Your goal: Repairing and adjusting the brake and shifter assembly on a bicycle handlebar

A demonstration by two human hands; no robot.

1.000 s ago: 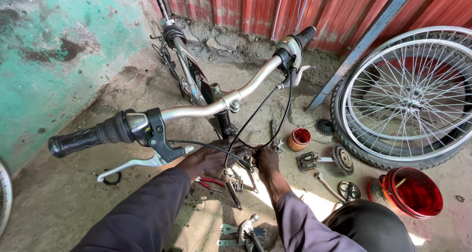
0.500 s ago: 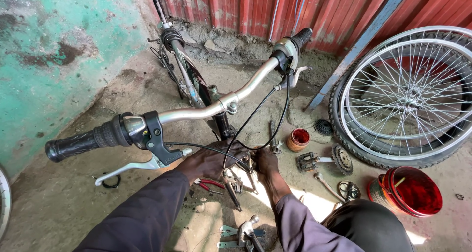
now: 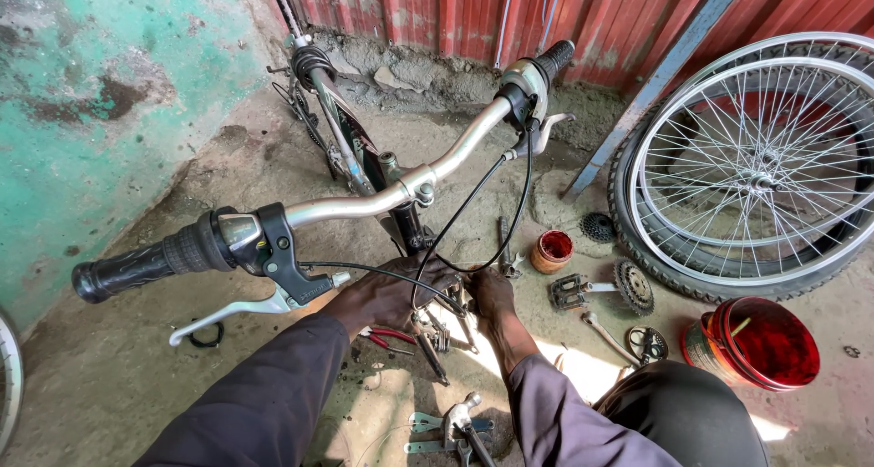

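Below handlebar point(image 3: 382, 198), over the floor point(image 3: 127, 376): left hand point(image 3: 391, 296) and right hand point(image 3: 490, 294), both closed on the bicycle's front fork area point(image 3: 435, 326) (grip detail hidden); red-handled pliers point(image 3: 387, 338) just beside.

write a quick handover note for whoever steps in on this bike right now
Left hand and right hand: both low at the front of the bicycle, under the handlebar, fingers around small metal parts where the brake cables run down; the exact grip is hidden.
Nearby on the ground: red-handled pliers, hammer, small red tin, pedal and sprocket, loose wheel.
Done and left: cannot tell from this view.
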